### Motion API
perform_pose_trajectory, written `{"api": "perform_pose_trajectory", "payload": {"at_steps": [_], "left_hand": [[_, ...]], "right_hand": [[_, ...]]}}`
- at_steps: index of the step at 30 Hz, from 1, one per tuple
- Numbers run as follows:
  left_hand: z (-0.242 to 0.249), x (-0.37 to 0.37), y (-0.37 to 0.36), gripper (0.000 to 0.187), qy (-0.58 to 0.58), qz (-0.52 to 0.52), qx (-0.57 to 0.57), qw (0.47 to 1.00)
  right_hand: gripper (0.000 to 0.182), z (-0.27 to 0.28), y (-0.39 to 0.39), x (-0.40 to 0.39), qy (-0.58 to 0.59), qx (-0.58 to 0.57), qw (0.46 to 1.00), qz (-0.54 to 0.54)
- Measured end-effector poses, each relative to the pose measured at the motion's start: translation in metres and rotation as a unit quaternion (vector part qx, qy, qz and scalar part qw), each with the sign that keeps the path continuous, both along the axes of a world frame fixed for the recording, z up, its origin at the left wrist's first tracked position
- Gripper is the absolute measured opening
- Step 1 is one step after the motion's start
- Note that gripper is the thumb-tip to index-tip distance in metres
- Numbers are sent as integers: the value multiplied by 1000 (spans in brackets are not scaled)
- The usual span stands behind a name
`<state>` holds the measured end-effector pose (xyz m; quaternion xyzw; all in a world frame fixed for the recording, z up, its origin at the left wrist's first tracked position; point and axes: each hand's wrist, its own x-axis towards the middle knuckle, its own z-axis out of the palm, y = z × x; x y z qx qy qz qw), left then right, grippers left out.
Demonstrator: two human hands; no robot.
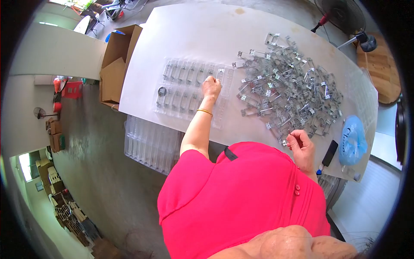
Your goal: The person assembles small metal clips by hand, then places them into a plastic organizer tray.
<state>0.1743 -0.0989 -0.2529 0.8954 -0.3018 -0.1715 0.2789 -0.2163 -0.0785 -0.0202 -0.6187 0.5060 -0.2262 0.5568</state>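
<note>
My left hand (211, 88) is over the right part of a clear plastic tray (158, 108), its fingers pinched at a small metal bracket (221, 72) in the upper row. Several similar brackets lie in two rows of the tray's slots, and a dark round object (161, 91) sits at the lower left slot. At the near edge of a large heap of metal brackets (297, 86), my right hand (302, 149) is closed, with thumb and forefinger together on one bracket (284, 142). Part of that bracket is hidden by the fingers.
The white table (189, 30) carries a blue plastic bag (352, 140), a black phone-like object (330, 153) and clear plastic sheets (360, 93) at right. Stacked clear trays (148, 144) are below the near edge. A cardboard box (114, 80) stands left; a fan (343, 15) stands behind.
</note>
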Motion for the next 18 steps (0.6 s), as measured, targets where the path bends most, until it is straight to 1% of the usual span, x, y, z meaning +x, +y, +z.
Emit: {"api": "perform_pose_trajectory", "payload": {"at_steps": [5,13,16,18], "left_hand": [[-13,1,-10,24,-6,2,22,1000],[-20,1,-9,24,-20,22,39,999],[-21,5,-10,25,-28,6,68,997],[-20,4,-11,26,-57,-6,105,993]], "right_hand": [[8,-2,5,-2,5,13,1000,-13],[6,-8,15,2,-16,19,1000,-19],[7,-6,17,5,-13,27,999,-18],[7,-6,18,6,-8,29,999,-14]]}}
